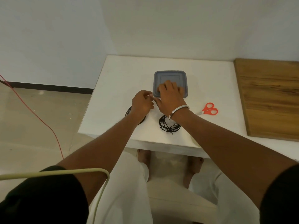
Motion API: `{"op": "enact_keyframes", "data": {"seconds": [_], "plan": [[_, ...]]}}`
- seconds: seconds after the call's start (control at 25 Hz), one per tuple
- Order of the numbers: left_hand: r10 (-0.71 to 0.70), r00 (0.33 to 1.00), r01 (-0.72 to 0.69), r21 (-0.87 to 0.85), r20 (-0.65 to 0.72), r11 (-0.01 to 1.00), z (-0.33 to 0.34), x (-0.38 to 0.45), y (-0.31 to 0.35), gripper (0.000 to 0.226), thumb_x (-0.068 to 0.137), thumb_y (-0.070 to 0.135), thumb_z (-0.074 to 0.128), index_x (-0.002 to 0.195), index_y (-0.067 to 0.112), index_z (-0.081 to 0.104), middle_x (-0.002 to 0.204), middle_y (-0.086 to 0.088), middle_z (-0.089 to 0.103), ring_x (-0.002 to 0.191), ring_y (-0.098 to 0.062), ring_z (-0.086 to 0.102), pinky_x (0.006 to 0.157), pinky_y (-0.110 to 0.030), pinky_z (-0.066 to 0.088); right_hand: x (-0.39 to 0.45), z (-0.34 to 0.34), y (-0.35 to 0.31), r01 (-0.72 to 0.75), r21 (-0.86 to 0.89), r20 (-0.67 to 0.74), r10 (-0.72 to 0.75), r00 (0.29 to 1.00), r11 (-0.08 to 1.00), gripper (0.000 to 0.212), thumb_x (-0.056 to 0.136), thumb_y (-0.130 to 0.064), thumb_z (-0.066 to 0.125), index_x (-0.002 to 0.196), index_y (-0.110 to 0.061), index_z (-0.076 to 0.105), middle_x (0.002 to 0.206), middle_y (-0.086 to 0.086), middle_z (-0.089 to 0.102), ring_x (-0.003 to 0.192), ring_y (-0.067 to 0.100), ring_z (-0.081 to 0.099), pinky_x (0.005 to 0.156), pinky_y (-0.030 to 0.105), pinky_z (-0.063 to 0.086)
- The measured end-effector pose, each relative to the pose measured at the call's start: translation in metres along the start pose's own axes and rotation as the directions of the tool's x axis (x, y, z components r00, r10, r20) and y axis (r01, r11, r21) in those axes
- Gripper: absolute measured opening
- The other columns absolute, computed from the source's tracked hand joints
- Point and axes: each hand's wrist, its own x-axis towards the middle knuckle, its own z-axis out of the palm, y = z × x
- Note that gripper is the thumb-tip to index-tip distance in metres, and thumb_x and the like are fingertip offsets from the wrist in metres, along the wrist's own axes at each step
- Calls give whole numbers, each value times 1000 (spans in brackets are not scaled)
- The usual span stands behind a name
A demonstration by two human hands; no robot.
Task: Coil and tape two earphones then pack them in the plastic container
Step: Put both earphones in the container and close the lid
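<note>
Here right grip (169,94) rests on container (169,75)

The person is wearing a black short-sleeved top (48,191), its sleeves ending above the elbows, leaving both forearms bare. A plain silver bangle (178,110) is circling the right wrist, just behind the right hand (169,96). Below the bangle, loose white trousers (129,191) are covering both legs, and the feet (144,156) are showing bare.

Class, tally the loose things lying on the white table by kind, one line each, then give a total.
Coiled black earphones: 2
Grey plastic container: 1
Orange-handled scissors: 1
Total: 4
</note>
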Motion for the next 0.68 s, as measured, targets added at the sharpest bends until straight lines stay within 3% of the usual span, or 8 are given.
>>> {"op": "enact_keyframes", "data": {"seconds": [0.2,0.32,0.48,0.68], "plan": [[6,999,-5,-16,33,1000,-5,3,-2,18,93,7,57,107,4,67,94,-11,74,76,-21,73,78,-29,59,7,7,-4,34,-36,-29,-35,999,999,31,91,-34,53,112,-10,53,118,12,50,107,32,46,87,45,36],[-3,999,3,-12,38,1000,-7,2,1,14,91,10,61,104,5,67,93,-10,74,75,-20,74,78,-28,59,7,8,-1,69,-52,-45,-71,996,996,28,91,-32,53,107,-9,55,115,13,51,103,32,48,83,45,37],[-4,999,3,30,31,1000,-7,-3,7,12,93,13,60,102,6,65,94,-7,73,71,-14,73,69,-18,55,5,-2,1,88,17,-95,-86,992,996,27,88,-33,54,101,-10,56,109,11,53,98,30,50,80,44,39],[-41,999,41,47,1,998,-8,-4,11,8,92,8,57,96,11,63,93,-2,71,57,-6,68,51,-6,44,7,-39,16,90,304,-375,32,927,948,24,88,-31,50,95,-9,55,96,9,57,87,27,54,73,42,43]]}}
